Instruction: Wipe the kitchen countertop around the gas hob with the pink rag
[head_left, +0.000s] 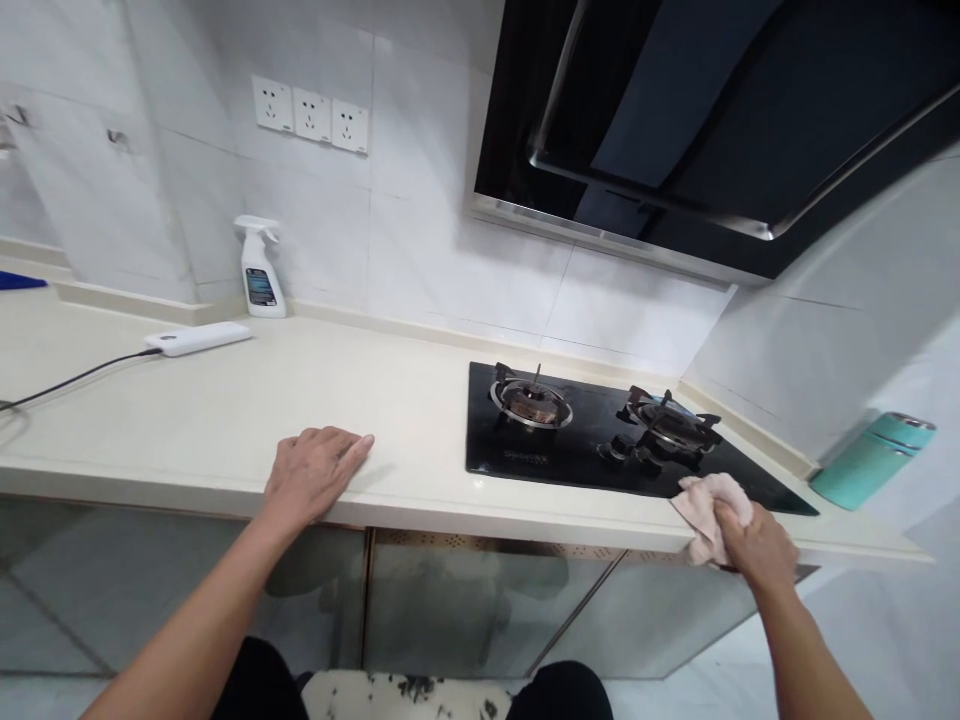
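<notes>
R hand (pixel 761 545) w/ cloth (pixel 707 515), L hand (pixel 311 470) on ctr (pixel 367 375).

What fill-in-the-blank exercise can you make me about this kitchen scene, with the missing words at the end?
1. The right hand grips a pale pink ____.
2. The left hand rests on the cream-coloured ____.
3. The black stove has ____ burners.
4. In the picture, the white spray bottle stands to the ____ of the stove.

Missing words: cloth; counter; two; left.
</notes>
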